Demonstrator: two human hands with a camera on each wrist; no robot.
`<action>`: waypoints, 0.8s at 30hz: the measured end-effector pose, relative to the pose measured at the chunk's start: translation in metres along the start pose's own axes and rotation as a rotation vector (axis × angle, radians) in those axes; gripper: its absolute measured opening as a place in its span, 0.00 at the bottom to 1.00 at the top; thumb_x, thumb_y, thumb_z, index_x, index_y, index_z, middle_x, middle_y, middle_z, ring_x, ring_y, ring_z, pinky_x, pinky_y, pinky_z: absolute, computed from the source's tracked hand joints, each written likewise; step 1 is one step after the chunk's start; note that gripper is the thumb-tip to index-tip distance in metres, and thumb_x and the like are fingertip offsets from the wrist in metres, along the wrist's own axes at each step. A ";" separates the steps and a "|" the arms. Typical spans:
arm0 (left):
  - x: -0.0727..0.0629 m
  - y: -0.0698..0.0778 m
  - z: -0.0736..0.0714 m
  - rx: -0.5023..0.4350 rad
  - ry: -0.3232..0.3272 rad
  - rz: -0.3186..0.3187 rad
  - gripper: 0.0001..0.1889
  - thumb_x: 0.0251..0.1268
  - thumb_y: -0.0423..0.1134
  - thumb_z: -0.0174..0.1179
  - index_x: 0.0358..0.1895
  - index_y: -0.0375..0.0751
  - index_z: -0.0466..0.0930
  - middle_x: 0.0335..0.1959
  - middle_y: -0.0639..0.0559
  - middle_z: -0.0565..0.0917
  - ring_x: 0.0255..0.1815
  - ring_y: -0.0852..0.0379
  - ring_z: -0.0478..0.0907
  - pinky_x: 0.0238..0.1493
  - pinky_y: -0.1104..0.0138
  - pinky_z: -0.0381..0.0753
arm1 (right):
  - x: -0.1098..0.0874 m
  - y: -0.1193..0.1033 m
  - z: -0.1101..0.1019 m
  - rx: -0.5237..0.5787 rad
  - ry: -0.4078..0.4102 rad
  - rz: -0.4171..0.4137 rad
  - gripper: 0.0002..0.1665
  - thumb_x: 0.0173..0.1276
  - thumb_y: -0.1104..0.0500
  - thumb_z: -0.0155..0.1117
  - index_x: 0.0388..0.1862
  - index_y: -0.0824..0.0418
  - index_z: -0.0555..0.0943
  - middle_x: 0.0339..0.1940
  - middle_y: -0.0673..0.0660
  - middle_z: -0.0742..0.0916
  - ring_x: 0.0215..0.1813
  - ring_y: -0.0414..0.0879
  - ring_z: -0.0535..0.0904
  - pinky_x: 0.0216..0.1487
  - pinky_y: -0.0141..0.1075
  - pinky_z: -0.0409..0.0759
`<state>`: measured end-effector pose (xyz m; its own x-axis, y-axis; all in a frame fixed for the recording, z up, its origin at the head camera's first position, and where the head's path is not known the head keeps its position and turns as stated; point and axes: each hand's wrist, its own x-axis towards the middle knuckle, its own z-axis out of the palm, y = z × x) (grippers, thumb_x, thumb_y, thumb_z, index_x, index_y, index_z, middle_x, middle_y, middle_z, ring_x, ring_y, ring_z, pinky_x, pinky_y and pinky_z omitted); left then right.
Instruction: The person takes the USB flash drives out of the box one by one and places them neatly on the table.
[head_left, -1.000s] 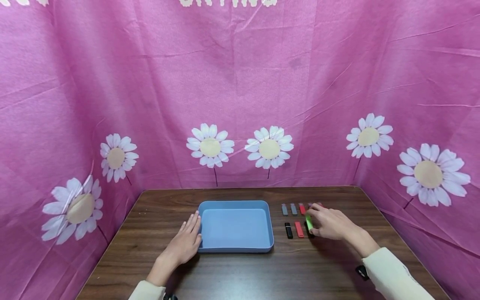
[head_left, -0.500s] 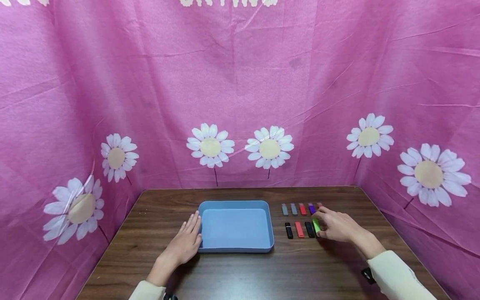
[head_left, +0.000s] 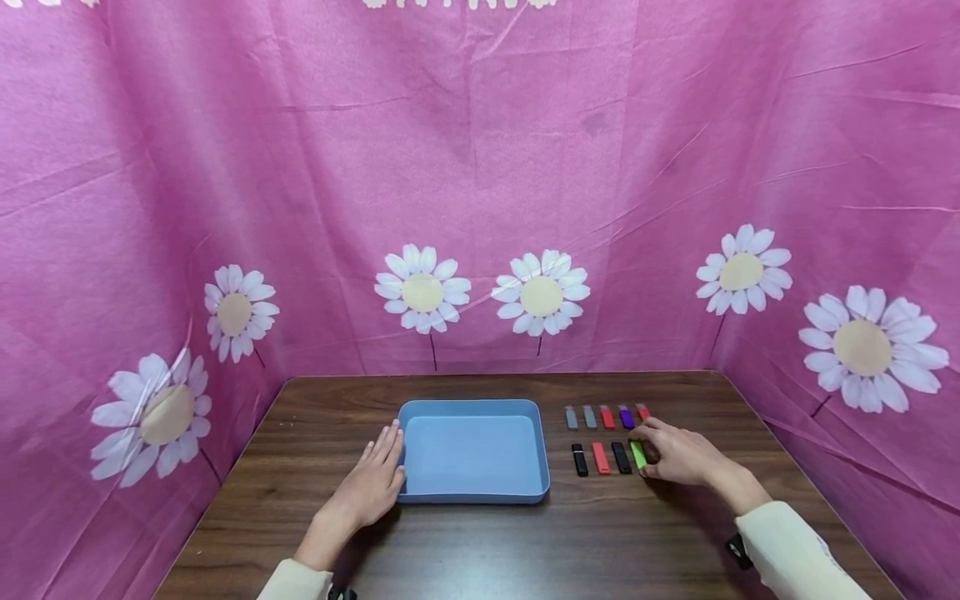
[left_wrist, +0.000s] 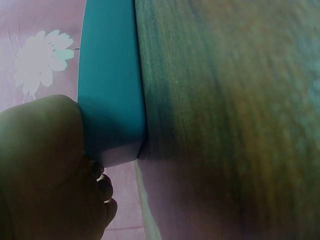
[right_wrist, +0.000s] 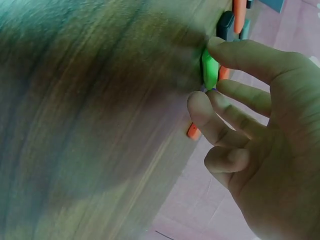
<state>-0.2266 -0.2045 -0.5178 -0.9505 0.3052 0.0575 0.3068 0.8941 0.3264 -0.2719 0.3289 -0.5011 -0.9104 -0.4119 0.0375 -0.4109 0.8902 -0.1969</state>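
Near the right end of the front row, my right hand (head_left: 684,454) pinches a green USB stick (head_left: 638,454) lengthwise. In the right wrist view the thumb is at one end of the green stick and fingertips at the other, low over the wood. Beside it in the same row lie a black stick (head_left: 620,457), a red stick (head_left: 601,458) and a black stick with a silver band (head_left: 580,460). My left hand (head_left: 366,483) rests with straight fingers along the left side of a blue tray (head_left: 472,498), whose floor is bare.
A back row holds two grey sticks (head_left: 590,417), a red one (head_left: 607,417), a purple one (head_left: 626,417) and another red one (head_left: 642,412) close to the right fingers. The brown wooden table (head_left: 480,546) ends at a pink flowered cloth (head_left: 480,167).
My right hand has carried the green stick rightward, from over the second black stick to the right of it. The purple and red back-row sticks have come into sight. My left hand stays put.
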 end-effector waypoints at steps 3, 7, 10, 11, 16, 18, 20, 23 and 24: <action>-0.001 0.000 0.001 0.006 -0.003 -0.002 0.32 0.85 0.39 0.48 0.83 0.25 0.56 0.88 0.34 0.53 0.89 0.36 0.51 0.86 0.40 0.55 | -0.001 0.002 0.001 0.009 -0.005 -0.003 0.33 0.55 0.52 0.84 0.60 0.58 0.86 0.50 0.52 0.84 0.37 0.39 0.75 0.34 0.42 0.79; 0.000 0.000 0.002 0.002 -0.002 0.002 0.32 0.85 0.39 0.48 0.83 0.25 0.56 0.88 0.33 0.53 0.89 0.35 0.51 0.86 0.40 0.55 | -0.002 0.004 -0.001 0.010 -0.007 -0.003 0.31 0.55 0.53 0.83 0.59 0.58 0.87 0.50 0.51 0.83 0.37 0.39 0.74 0.35 0.42 0.78; 0.000 0.001 0.001 0.004 -0.004 0.003 0.32 0.85 0.40 0.48 0.83 0.25 0.55 0.88 0.34 0.52 0.89 0.36 0.50 0.87 0.40 0.54 | -0.003 0.005 -0.001 0.004 -0.006 -0.002 0.31 0.55 0.54 0.83 0.59 0.58 0.87 0.50 0.50 0.83 0.37 0.38 0.74 0.35 0.41 0.78; 0.000 0.001 0.000 0.004 -0.004 0.003 0.32 0.86 0.40 0.48 0.83 0.25 0.55 0.88 0.34 0.52 0.89 0.36 0.50 0.87 0.40 0.54 | -0.003 0.005 -0.001 0.002 -0.005 -0.002 0.31 0.55 0.54 0.83 0.59 0.58 0.87 0.50 0.50 0.83 0.37 0.38 0.74 0.35 0.41 0.78; 0.000 0.001 -0.001 0.004 -0.009 0.002 0.32 0.85 0.40 0.48 0.83 0.26 0.56 0.88 0.34 0.52 0.89 0.36 0.50 0.87 0.40 0.54 | -0.004 0.007 0.001 0.006 -0.002 -0.003 0.32 0.54 0.54 0.84 0.59 0.58 0.86 0.52 0.51 0.84 0.38 0.39 0.75 0.35 0.42 0.79; 0.001 0.000 -0.001 0.003 -0.011 0.004 0.32 0.85 0.40 0.48 0.83 0.26 0.56 0.88 0.34 0.52 0.89 0.36 0.50 0.87 0.40 0.54 | -0.004 0.008 0.001 0.006 0.004 -0.005 0.33 0.53 0.55 0.84 0.59 0.58 0.86 0.53 0.52 0.84 0.39 0.40 0.76 0.36 0.43 0.81; 0.001 0.000 -0.002 0.002 -0.013 0.005 0.32 0.85 0.40 0.48 0.83 0.26 0.55 0.88 0.34 0.52 0.89 0.35 0.50 0.86 0.39 0.53 | -0.004 0.009 0.001 0.008 0.007 -0.005 0.33 0.53 0.55 0.85 0.59 0.59 0.86 0.54 0.53 0.85 0.40 0.41 0.77 0.37 0.44 0.82; 0.002 0.000 -0.003 -0.005 -0.008 0.022 0.32 0.85 0.39 0.48 0.82 0.24 0.56 0.88 0.32 0.53 0.88 0.33 0.51 0.86 0.37 0.54 | -0.005 0.008 0.000 0.007 0.007 -0.001 0.33 0.53 0.55 0.84 0.60 0.59 0.86 0.55 0.54 0.85 0.42 0.42 0.79 0.39 0.45 0.83; 0.002 0.000 -0.003 -0.008 -0.005 0.029 0.32 0.85 0.39 0.48 0.82 0.24 0.56 0.87 0.32 0.53 0.88 0.32 0.51 0.85 0.36 0.54 | -0.005 0.008 0.000 0.007 0.007 -0.004 0.33 0.53 0.55 0.84 0.60 0.59 0.86 0.55 0.55 0.85 0.42 0.42 0.79 0.38 0.45 0.83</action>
<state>-0.2286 -0.2051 -0.5148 -0.9409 0.3331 0.0620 0.3342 0.8821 0.3319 -0.2704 0.3383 -0.5027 -0.9090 -0.4144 0.0450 -0.4145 0.8871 -0.2033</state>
